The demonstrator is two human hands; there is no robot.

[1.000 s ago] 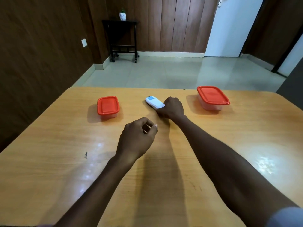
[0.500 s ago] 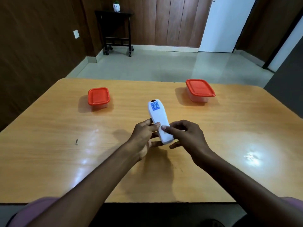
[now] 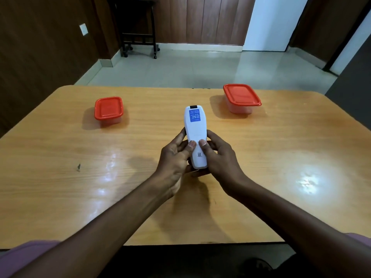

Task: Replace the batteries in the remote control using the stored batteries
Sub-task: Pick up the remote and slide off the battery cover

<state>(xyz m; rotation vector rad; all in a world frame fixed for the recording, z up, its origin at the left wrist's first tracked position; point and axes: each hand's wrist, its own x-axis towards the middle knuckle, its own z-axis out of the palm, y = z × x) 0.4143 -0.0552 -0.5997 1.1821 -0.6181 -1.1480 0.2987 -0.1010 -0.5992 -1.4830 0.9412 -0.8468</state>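
Note:
A white remote control (image 3: 195, 129) is held back side up above the middle of the wooden table (image 3: 60, 177), its blue label facing me. My left hand (image 3: 176, 159) grips its lower left side and my right hand (image 3: 218, 157) its lower right side. Both thumbs press side by side on the back cover, which is closed. A small clear container with a red lid (image 3: 108, 109) stands at the far left of the table. A larger one with a red lid (image 3: 241, 97) stands at the far right. Both lids are on, hiding any contents.
The table's near edge runs just below my forearms. Beyond the far edge lie a tiled floor, a dark side table (image 3: 138, 27) on castors against the wood-panelled wall, and a white door (image 3: 275, 23).
My right hand picked the remote up from the far middle of the table and brought it toward me. My left hand joined it. Both thumbs now rest on the back cover.

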